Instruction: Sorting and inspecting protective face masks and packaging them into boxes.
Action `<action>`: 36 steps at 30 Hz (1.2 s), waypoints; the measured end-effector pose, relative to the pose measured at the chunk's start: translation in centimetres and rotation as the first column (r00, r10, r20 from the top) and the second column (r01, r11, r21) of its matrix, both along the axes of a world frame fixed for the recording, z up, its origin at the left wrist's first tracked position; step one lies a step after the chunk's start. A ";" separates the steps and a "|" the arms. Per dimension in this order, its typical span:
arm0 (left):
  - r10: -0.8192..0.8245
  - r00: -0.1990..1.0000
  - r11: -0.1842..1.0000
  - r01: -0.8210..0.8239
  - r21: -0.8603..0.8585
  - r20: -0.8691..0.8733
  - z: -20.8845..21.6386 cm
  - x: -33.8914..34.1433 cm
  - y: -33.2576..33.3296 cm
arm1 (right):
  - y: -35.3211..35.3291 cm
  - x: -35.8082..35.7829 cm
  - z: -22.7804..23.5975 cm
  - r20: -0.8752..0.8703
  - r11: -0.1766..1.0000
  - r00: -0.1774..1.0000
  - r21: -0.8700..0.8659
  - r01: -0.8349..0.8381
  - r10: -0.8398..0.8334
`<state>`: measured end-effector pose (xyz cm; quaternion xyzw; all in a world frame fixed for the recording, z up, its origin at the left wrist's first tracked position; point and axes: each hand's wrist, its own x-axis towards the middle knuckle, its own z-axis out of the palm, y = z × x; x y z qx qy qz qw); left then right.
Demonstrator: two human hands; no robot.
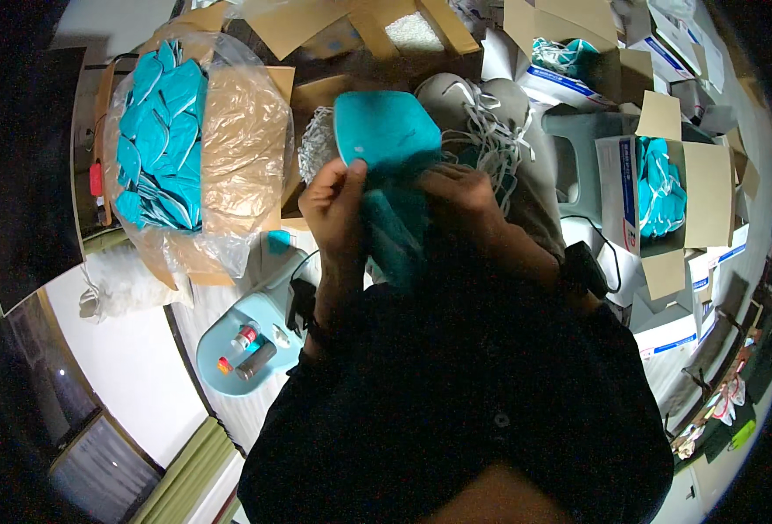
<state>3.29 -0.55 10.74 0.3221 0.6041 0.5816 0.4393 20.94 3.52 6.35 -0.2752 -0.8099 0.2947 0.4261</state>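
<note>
A flat teal fabric piece [386, 127] with rounded corners and a pale edge is held up in front of my lap. My left hand [338, 205] pinches its lower left corner between thumb and fingers. Close to its lower right side, my right hand [466, 196] has its fingers curled together; whatever they grip is hidden and slightly blurred. More teal fabric [394, 227] lies below, between my hands, partly in shadow. White cords [486, 131] are draped in a tangle over my knee, just beyond my right hand.
To the left, a clear plastic bag [255, 179] in a carton holds many teal pieces [163, 131]. White cords [318, 144] are heaped beside my left hand. Cartons with teal goods [661, 188] stand right. A blue stool [215, 349] carries bottles. Another carton [565, 52] stands far right.
</note>
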 end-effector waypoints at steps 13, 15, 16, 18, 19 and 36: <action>-0.305 0.903 0.952 0.298 -0.072 -0.303 -1.3 -5.1 2.9 | 1.8 3.2 1.2 0.132 0.782 0.990 -0.613 0.113 -0.040; -0.221 0.966 0.975 0.219 -0.030 -0.135 -2.5 -3.2 3.4 | 2.2 1.3 1.3 -0.397 0.703 0.917 -0.664 -0.255 -0.043; -0.170 0.984 0.985 0.169 -0.015 -0.051 -3.0 -2.4 3.6 | 2.3 1.1 0.8 -0.375 0.716 0.926 -0.656 -0.241 -0.032; 0.013 0.961 1.000 -0.011 -0.008 0.276 -2.3 -1.0 4.7 | 1.6 0.6 0.9 -0.242 0.763 0.963 -0.642 -0.071 -0.114; 0.103 0.896 0.994 -0.102 -0.026 0.431 -2.0 -0.6 5.1 | 1.2 0.3 1.0 -0.176 0.780 0.972 -0.626 0.013 -0.157; -0.366 0.823 0.908 0.419 0.028 -0.435 -3.3 -8.4 2.2 | 0.6 -1.9 -1.7 -0.094 0.686 0.990 -0.728 0.002 -0.102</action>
